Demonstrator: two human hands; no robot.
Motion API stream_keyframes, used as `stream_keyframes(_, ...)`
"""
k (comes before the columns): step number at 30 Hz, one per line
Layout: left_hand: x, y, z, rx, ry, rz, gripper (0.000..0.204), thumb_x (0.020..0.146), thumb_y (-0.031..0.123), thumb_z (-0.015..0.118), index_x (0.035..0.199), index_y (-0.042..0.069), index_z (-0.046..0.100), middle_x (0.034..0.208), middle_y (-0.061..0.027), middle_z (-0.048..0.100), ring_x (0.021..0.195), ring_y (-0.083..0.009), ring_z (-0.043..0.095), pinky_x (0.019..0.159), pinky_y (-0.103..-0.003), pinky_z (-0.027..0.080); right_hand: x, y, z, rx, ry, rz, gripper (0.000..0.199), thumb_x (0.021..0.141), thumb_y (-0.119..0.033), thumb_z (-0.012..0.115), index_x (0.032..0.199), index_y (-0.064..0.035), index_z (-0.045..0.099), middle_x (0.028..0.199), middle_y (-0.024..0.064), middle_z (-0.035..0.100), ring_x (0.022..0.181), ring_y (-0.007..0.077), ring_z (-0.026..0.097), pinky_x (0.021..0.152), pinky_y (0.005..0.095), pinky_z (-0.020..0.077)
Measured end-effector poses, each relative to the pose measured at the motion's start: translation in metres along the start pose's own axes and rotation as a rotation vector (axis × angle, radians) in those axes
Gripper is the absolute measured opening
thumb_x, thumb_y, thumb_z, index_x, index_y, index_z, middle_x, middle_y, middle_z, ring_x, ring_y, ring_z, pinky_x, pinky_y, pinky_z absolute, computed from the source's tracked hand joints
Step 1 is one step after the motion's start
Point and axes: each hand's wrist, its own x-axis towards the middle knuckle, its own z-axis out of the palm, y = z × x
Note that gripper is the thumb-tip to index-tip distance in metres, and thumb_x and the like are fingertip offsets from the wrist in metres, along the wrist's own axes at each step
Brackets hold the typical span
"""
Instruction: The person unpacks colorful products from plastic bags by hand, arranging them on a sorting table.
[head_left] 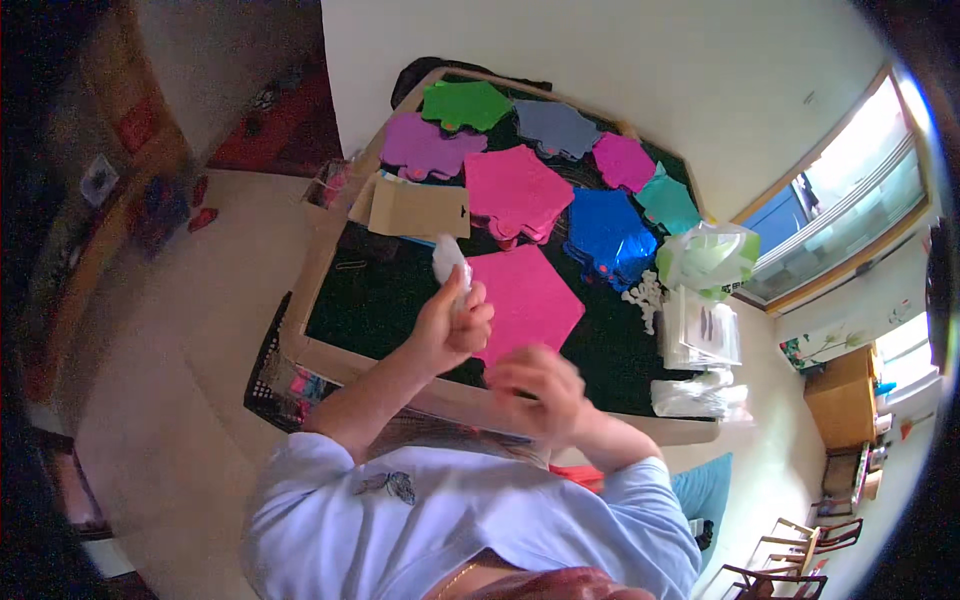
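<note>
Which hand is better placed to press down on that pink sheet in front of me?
Probably the right hand: it looks free and hovers by the pink sheet. The left hand is wrapped around a white bottle.

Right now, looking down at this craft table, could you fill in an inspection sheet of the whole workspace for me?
Surface: dark-topped table with a light wooden rim.
Job's things: white bottle in the left hand; pink pentagon sheet lying flat under the hands.
Clutter: stacks of coloured sheets in green, purple, grey, pink, teal and blue; brown card; plastic bags; clear packets.
Grippers: left hand closed round the bottle; right hand blurred, its hold unclear.
Cables: nothing seen.
Surroundings: black crate beside the table, window, wooden chairs.
</note>
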Motion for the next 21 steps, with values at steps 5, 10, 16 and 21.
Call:
stream_keyframes(5, -0.027, -0.037, 0.045, -0.219, -0.451, -0.335, 0.048, 0.083, 0.059, 0.037, 0.07, 0.013, 0.042, 0.046, 0.0057, 0.024, 0.032, -0.0055, 0.018, 0.03, -0.021, 0.015, -0.01, 0.063, 0.01, -0.449, 0.281, -0.111, 0.075, 0.063, -0.013, 0.075, 0.124, -0.0125, 0.032, 0.125, 0.0212, 0.037, 0.115, 0.0393, 0.038, 0.093, 0.0538, 0.0328)
stream_keyframes(10, -0.024, -0.059, 0.074, -0.397, -0.542, -0.499, 0.051, 0.082, 0.058, 0.041, 0.06, 0.013, 0.037, 0.041, 0.0043, 0.023, 0.03, -0.0063, 0.018, 0.028, -0.023, 0.014, 0.045, 0.057, 0.029, -0.321, 0.681, -0.381, 0.058, 0.055, -0.018, 0.079, 0.104, -0.0102, 0.048, 0.099, 0.0117, 0.05, 0.093, 0.0297, 0.048, 0.078, 0.0455, 0.0425)
stream_keyframes(16, -0.031, -0.046, 0.061, -0.185, -0.783, -0.433, 0.044, 0.085, 0.043, 0.049, 0.056, 0.015, 0.03, 0.042, 0.0054, 0.021, 0.03, -0.006, 0.017, 0.028, -0.023, 0.012, 0.08, 0.057, -0.018, -0.503, 0.108, -0.605, 0.035, 0.06, -0.027, 0.074, 0.058, -0.0092, 0.044, 0.053, 0.0009, 0.042, 0.047, 0.0181, 0.045, 0.038, 0.028, 0.036)
stream_keyframes(21, -0.026, -0.008, 0.023, 0.724, 0.072, -0.67, 0.035, 0.081, 0.035, 0.054, 0.056, 0.014, 0.04, 0.045, 0.0018, 0.035, 0.034, -0.0077, 0.031, 0.031, -0.026, 0.018, 0.027, 0.075, -0.014, -0.692, -0.513, -0.349, 0.015, 0.073, -0.024, 0.058, 0.062, -0.0134, 0.057, 0.059, 0.0029, 0.056, 0.054, 0.0193, 0.057, 0.043, 0.031, 0.0449)
